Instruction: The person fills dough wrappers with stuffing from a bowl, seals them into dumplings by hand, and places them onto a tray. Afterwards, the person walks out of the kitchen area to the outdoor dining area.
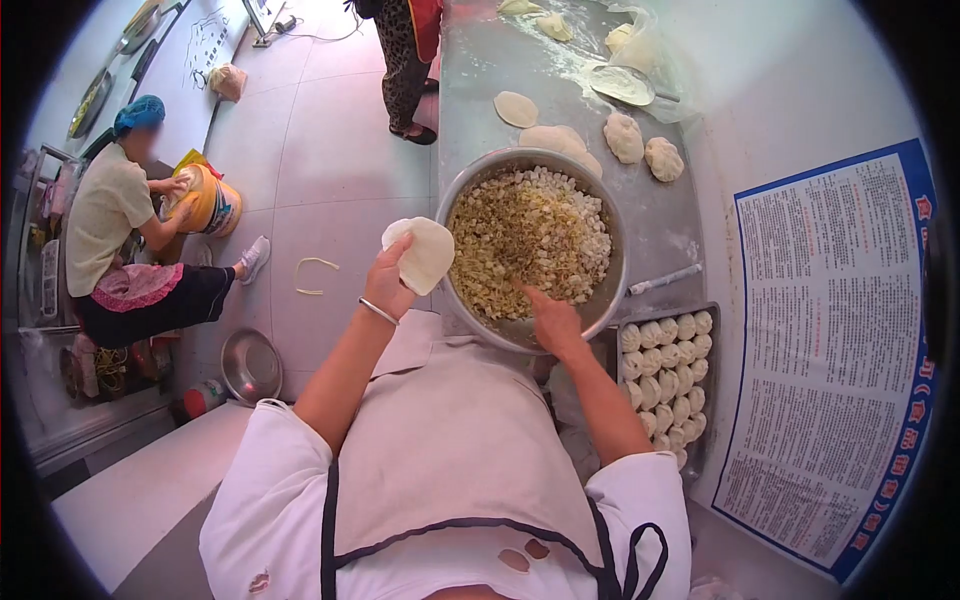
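Note:
My left hand point(392, 272) holds a round, flat dough wrapper point(425, 255) beside the left rim of a large metal bowl point(619, 262). Chopped filling point(530, 225), pale on the right and browner toward the middle, fills the bowl. Over the near part of the filling is my right hand point(553, 318), its index finger pointing into the mix and the other fingers curled. Whether those fingers grip a small tool is not clear. Beyond the bowl lie another dough wrapper point(516, 109) and overlapping flat dough rounds point(565, 145).
A tray of pleated buns point(668, 375) sits right of the bowl, near a rolling pin point(665, 280). Dough lumps point(623, 137) and a scoop of flour point(622, 86) lie farther back. At left, a seated person point(120, 215) works at a yellow bucket point(215, 200); another person point(402, 65) stands behind.

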Demonstrator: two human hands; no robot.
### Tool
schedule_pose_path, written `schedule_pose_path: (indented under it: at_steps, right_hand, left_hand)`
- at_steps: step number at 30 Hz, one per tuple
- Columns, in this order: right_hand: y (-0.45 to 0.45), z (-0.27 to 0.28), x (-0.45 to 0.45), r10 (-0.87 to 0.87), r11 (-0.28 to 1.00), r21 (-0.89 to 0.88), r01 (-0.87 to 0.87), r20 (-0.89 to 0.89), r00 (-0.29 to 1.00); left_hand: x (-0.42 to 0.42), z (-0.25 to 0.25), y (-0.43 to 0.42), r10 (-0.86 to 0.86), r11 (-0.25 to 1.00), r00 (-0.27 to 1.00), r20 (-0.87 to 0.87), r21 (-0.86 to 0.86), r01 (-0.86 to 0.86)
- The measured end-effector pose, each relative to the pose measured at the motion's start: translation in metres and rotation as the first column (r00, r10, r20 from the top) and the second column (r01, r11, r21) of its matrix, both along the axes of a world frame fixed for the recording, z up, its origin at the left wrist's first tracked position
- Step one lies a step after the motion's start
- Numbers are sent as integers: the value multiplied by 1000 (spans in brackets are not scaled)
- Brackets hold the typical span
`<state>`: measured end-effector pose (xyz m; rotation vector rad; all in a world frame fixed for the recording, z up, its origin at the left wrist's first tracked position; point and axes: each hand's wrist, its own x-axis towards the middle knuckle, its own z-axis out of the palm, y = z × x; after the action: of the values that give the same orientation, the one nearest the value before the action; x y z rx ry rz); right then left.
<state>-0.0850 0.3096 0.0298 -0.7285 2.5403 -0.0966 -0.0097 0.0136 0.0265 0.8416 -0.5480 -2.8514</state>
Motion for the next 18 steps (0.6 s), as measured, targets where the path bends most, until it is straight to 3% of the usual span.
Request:
schedule_pose_path:
  at_steps: [3, 4, 6, 9, 12, 15, 18]
  right_hand:
    - [4, -58, 4, -1, 910, -414, -2, -7, 1000]
    - [-1, -65, 3, -58, 880, -457, 129, 167, 984]
    - [-13, -73, -3, -131, 792, -467, 394, 500, 856]
    - [-15, -65, -9, -173, 622, -311, 719, 840, 514]
    - [-13, -36, -1, -171, 465, -270, 843, 907, 385]
    - [-4, -29, 2, -76, 351, -403, 845, 887, 455]
    - [6, -13, 3, -120, 377, -544, 750, 774, 622]
  left_hand:
    - [-1, -6, 4, -5, 998, 1000, 19, -58, 6]
    - [-2, -7, 4, -6, 997, 1000, 21, -75, 8]
    - [-4, -8, 6, 25, 996, 999, 24, -90, -22]
    - [-7, -5, 5, 56, 993, 998, 35, -106, -52]
    - [-16, -2, 6, 104, 987, 993, 56, -132, -96]
    - [-30, -4, 12, 161, 966, 982, 96, -220, -137]
    - [-52, -14, 31, 147, 964, 982, 120, -242, -115]
